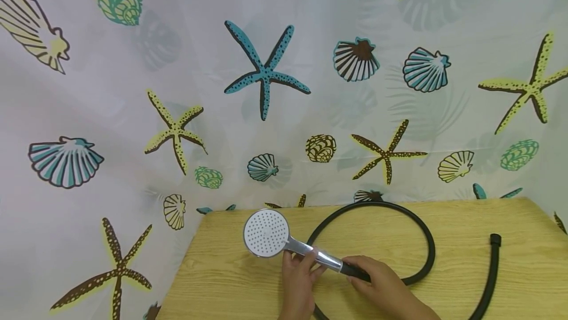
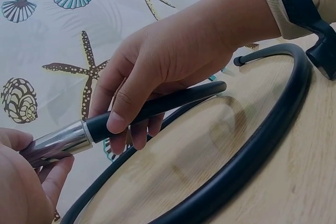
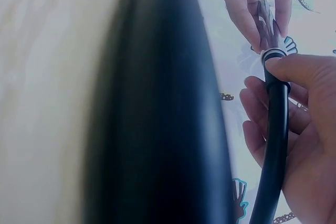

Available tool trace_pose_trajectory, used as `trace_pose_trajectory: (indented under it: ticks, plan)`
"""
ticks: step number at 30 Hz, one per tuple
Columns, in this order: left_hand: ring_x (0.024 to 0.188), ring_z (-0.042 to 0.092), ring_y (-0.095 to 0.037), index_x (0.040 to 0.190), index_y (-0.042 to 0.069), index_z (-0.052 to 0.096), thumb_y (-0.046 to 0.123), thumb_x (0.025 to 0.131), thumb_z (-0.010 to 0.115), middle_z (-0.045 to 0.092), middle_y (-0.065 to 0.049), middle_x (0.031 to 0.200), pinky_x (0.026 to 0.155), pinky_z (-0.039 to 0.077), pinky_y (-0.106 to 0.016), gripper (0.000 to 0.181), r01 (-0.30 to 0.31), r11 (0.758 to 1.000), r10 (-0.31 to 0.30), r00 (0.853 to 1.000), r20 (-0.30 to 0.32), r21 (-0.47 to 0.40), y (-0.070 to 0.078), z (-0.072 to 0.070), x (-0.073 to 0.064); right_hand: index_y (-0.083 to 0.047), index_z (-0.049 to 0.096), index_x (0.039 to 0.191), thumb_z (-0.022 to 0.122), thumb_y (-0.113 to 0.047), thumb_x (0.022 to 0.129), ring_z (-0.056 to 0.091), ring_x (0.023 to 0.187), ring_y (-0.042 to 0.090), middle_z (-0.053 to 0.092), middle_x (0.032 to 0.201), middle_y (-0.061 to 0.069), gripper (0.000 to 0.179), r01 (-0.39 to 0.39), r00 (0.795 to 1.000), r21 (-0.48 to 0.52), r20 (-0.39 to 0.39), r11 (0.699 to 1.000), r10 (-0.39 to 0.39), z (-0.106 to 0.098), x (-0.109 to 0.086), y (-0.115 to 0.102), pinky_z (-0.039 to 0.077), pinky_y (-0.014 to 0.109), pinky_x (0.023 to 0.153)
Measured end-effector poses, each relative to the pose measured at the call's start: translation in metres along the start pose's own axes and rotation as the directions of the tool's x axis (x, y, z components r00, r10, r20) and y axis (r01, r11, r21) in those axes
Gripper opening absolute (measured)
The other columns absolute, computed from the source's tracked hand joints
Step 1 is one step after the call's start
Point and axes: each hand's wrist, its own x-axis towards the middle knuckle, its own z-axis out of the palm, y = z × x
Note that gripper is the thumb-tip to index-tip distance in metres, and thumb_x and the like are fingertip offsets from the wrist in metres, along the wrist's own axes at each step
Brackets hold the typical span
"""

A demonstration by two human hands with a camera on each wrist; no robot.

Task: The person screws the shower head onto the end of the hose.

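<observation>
A chrome shower head [image 1: 266, 232] with a round, pale, dotted face is held over the wooden table, face toward the head camera. My left hand [image 1: 298, 280] grips its chrome handle [image 1: 328, 261]. Just to the right, my right hand [image 1: 383, 283] pinches the end of a black hose [image 1: 355, 271] between thumb and fingers. In the left wrist view the hose end [image 2: 97, 127] meets the rim of the chrome handle [image 2: 63, 142]. From the right wrist, my thumb [image 3: 294, 69] presses on the hose close below the pale ring at the joint.
The black hose [image 1: 431, 251] loops across the wooden table [image 1: 230, 285], and its free end [image 1: 495, 241] sticks up at the right. Behind the table hangs a white curtain [image 1: 301, 113] printed with starfish and shells. A blurred stretch of hose [image 3: 163, 103] fills much of the right wrist view.
</observation>
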Motion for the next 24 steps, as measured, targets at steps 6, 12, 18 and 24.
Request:
trace_pose_trajectory:
  ticks: [6,12,18,24]
  plan:
    - [0.096,0.072,-0.022,0.13,0.008,0.046,0.01,0.094,0.069,0.063,-0.011,0.107,0.091,0.065,-0.043,0.042,0.001,1.0,-0.001,1.0,-0.005,0.0,-0.0002,0.0,0.0011,-0.017,0.065,0.131,0.067,-0.024,0.098,0.07,0.114,0.022,0.071,0.128,0.002,0.033,-0.008,1.0,0.003,0.017,1.0,0.008,-0.0001,0.0006,-0.0001,0.063,0.036,0.093]
    - [0.095,0.073,-0.022,0.13,0.008,0.046,0.011,0.094,0.069,0.063,-0.011,0.107,0.091,0.065,-0.043,0.043,0.0,1.0,0.0,1.0,-0.006,0.011,0.0004,-0.0001,0.0006,-0.018,0.064,0.132,0.065,-0.025,0.1,0.069,0.113,0.019,0.071,0.128,0.0,0.033,-0.02,0.999,-0.001,0.032,1.0,0.02,0.0008,-0.0003,-0.0001,0.063,0.034,0.092]
    - [0.097,0.072,-0.022,0.134,0.008,0.045,0.012,0.095,0.069,0.062,-0.012,0.11,0.092,0.065,-0.043,0.046,-0.004,1.0,0.004,1.0,0.0,0.02,0.0013,-0.0002,-0.0005,-0.017,0.063,0.131,0.067,-0.02,0.097,0.065,0.108,0.008,0.068,0.121,-0.007,0.034,0.003,1.0,-0.021,-0.022,1.0,-0.003,0.0031,-0.0025,0.0021,0.062,0.03,0.09]
    - [0.097,0.072,-0.022,0.137,0.008,0.043,0.01,0.095,0.067,0.061,-0.013,0.11,0.092,0.064,-0.043,0.048,-0.022,1.0,0.022,1.0,0.007,0.008,0.0018,-0.0003,-0.0007,-0.016,0.065,0.125,0.071,-0.019,0.095,0.062,0.099,0.003,0.065,0.117,-0.008,0.031,0.084,0.988,-0.011,-0.128,0.996,-0.085,0.0028,-0.0014,0.0005,0.062,0.026,0.084]
